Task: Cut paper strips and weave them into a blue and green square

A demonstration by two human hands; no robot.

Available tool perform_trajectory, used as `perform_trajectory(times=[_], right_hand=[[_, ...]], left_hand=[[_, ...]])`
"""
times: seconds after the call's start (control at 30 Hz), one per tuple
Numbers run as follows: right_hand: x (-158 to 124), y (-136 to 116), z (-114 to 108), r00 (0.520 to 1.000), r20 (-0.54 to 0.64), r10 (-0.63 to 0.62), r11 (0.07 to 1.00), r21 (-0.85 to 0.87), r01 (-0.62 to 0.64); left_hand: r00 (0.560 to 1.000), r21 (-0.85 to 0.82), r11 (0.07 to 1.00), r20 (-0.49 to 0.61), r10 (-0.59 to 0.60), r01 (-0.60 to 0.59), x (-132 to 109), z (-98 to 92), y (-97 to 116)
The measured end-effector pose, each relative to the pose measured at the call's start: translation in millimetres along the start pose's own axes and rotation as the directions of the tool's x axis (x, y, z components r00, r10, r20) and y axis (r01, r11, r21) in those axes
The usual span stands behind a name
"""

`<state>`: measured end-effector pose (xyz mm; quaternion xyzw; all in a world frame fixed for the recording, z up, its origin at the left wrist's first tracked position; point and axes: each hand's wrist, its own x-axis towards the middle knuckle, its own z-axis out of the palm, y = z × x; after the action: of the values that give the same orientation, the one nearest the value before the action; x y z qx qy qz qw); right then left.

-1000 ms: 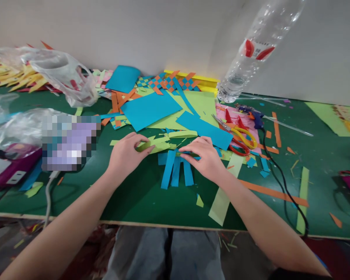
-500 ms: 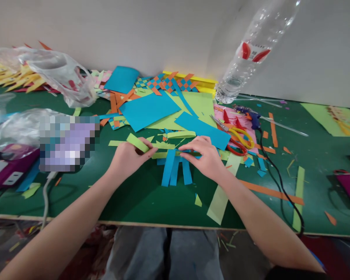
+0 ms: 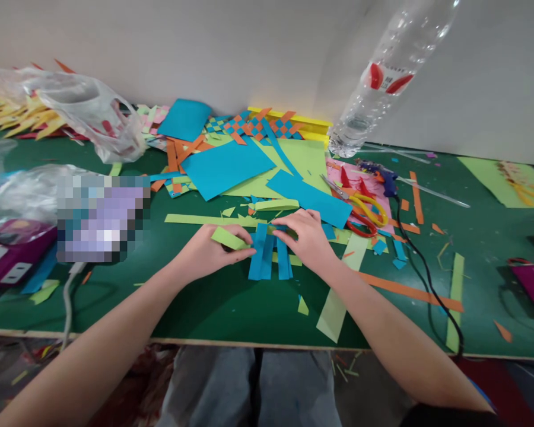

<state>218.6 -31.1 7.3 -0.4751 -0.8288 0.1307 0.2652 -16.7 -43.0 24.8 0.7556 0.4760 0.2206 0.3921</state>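
Left hand: pinching light-green paper strip. Right hand: fingers unclenched, tips pressing blue strips; green table, toward near edge.

dark green desk, bright blue strips, one lime green strip. woven piece at the back is a blue and orange checkerboard. scissors have yellow and red handles, there's a long orange strip, and the clear bottle has a red and white label.

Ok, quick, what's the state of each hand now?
Left hand: closed, pinching a green strip.
Right hand: fingers on the blue strips; whether it grips cannot be told.
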Motion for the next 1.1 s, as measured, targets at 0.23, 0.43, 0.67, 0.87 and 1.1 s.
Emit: perform_trajectory(times=[0.23,0.43,0.67,0.87,1.1], right_hand=[[-2,-4,-9,0.985,-0.045,-0.168,0.979,-0.122,0.162],[-7,-12,-8,0.912,0.238,-0.335,0.922,-0.118,0.369],[-13,-18,-1,0.868,0.418,-0.269,0.915,-0.172,0.366],[-17,-15,4,0.844,0.453,-0.286,0.927,-0.093,0.364],[-17,-14,2,0.820,0.477,-0.315,0.927,-0.030,0.374]], left_hand=[[0.998,0.034,0.999,-0.060,-0.028,0.030,0,2.1,-5],[0.998,0.019,0.999,-0.047,-0.033,0.034,2,3.6,-13],[0.991,-0.129,0.991,-0.118,-0.056,0.040,1,2.4,-14],[0.987,-0.146,0.986,-0.122,-0.101,0.082,4,2.0,-14],[0.984,-0.135,0.982,-0.100,-0.144,0.130,5,-0.8,-11]])
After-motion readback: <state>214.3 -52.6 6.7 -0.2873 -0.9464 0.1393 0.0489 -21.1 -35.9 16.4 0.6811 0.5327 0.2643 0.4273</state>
